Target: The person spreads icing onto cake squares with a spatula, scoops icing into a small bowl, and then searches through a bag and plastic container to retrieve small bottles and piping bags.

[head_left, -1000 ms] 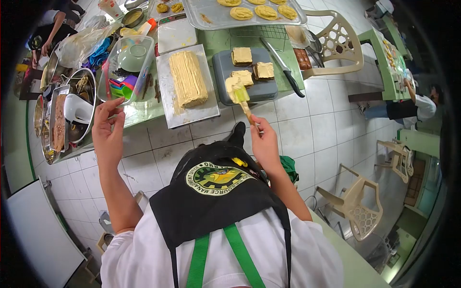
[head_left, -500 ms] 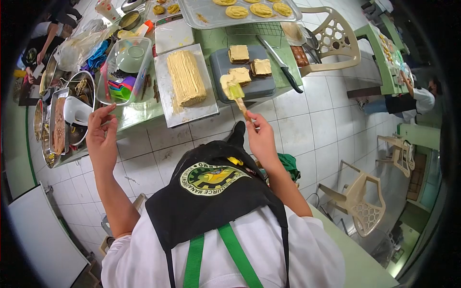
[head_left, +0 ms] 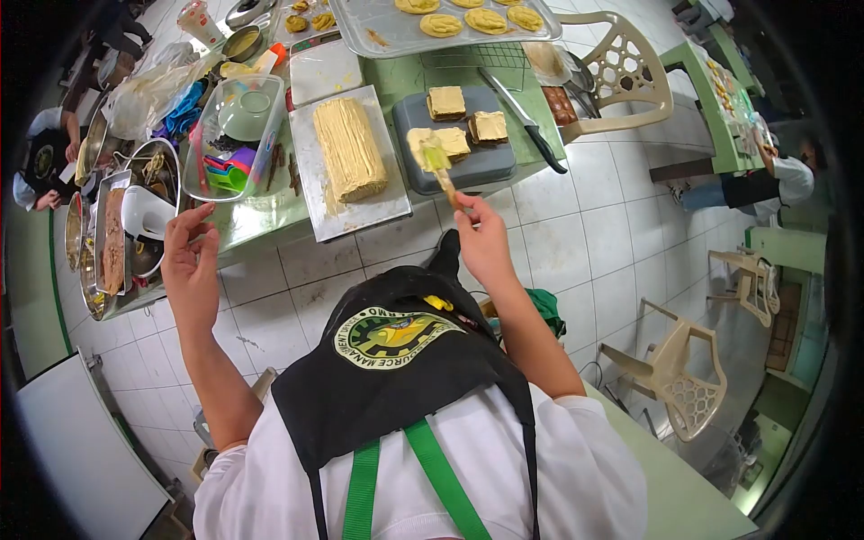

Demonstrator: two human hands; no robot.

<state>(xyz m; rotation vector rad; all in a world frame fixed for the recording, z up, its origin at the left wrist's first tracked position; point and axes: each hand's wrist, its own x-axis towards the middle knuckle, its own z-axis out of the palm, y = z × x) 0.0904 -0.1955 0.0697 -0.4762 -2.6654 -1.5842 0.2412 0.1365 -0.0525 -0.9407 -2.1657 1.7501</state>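
White floor tiles point(head_left: 576, 216) (smudged in spots) surround beige plastic chairs point(head_left: 679, 382).

We have moved our right hand point(head_left: 483, 238) toward 11 o'clock. The spatula point(head_left: 437, 162) went that way too, farther over the gray pan point(head_left: 495, 164). Our left hand point(head_left: 191, 256) slid toward 7 o'clock, away from the tub point(head_left: 270, 135). Near 10 o'clock, a person point(head_left: 45, 160) has moved lower in our view.
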